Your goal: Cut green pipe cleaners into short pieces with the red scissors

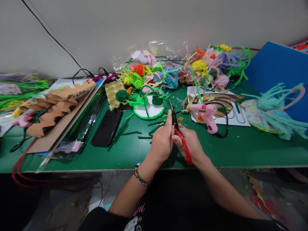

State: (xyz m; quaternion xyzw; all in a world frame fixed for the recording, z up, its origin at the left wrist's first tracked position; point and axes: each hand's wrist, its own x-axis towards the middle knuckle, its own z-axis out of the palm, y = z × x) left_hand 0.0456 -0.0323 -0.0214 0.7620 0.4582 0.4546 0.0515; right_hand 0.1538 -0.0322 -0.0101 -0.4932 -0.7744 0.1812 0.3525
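Note:
Red-handled scissors [184,146] rest in my right hand [193,144], blades pointing up and away from me. My left hand [160,144] is close against them, its index finger stretched along the blades and the other fingers curled. What those curled fingers pinch, if anything, is hidden. Just beyond my hands lies a white disc with a green fuzzy rim [141,112], bearing green pipe-cleaner shapes and dark green balls. Short dark green pipe-cleaner pieces [131,132] are scattered left of my hands. A pink hot glue gun [204,112] stands to the right.
A black phone [107,128] lies left, beside cardboard egg-tray strips [51,118]. Colourful pipe-cleaner bundles [168,75] pile along the wall. A paper sheet with drawn outlines [237,115] lies under the glue gun. At right are a turquoise fuzzy piece [274,109] and a blue board [271,70].

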